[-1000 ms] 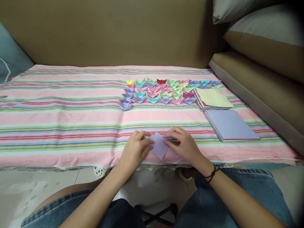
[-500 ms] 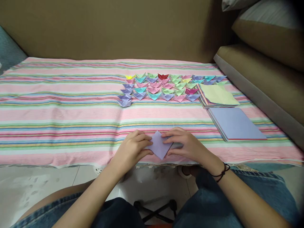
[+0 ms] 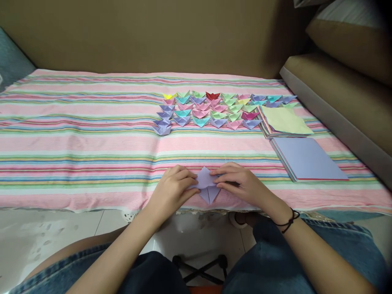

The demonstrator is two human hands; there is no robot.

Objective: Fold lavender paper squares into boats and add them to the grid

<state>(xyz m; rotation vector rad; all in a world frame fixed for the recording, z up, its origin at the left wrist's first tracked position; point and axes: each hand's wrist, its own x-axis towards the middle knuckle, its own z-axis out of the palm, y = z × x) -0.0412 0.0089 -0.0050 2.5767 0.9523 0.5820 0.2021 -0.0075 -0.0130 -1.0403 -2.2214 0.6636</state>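
A small lilac folded paper (image 3: 207, 184) lies near the front edge of the striped cloth (image 3: 92, 139). My left hand (image 3: 173, 190) pinches its left side with curled fingers. My right hand (image 3: 240, 183), a black band on its wrist, presses and pinches the right side. The paper's upper layer is folded up, showing a pointed flap with a centre crease below. Farther back sit rows of several small folded paper boats (image 3: 214, 110) in pastel colours.
Two stacks of square paper lie at the right: one topped with pale yellow (image 3: 288, 120), one topped with lilac (image 3: 309, 157). Brown cushions (image 3: 343, 94) rise along the right, a brown wall behind. My denim-clad knees (image 3: 275, 261) are below the table edge.
The lilac paper's near layer has been folded upward between my fingers, exposing a creased point below. Both hands stayed beside it, and the view tilted slightly down.
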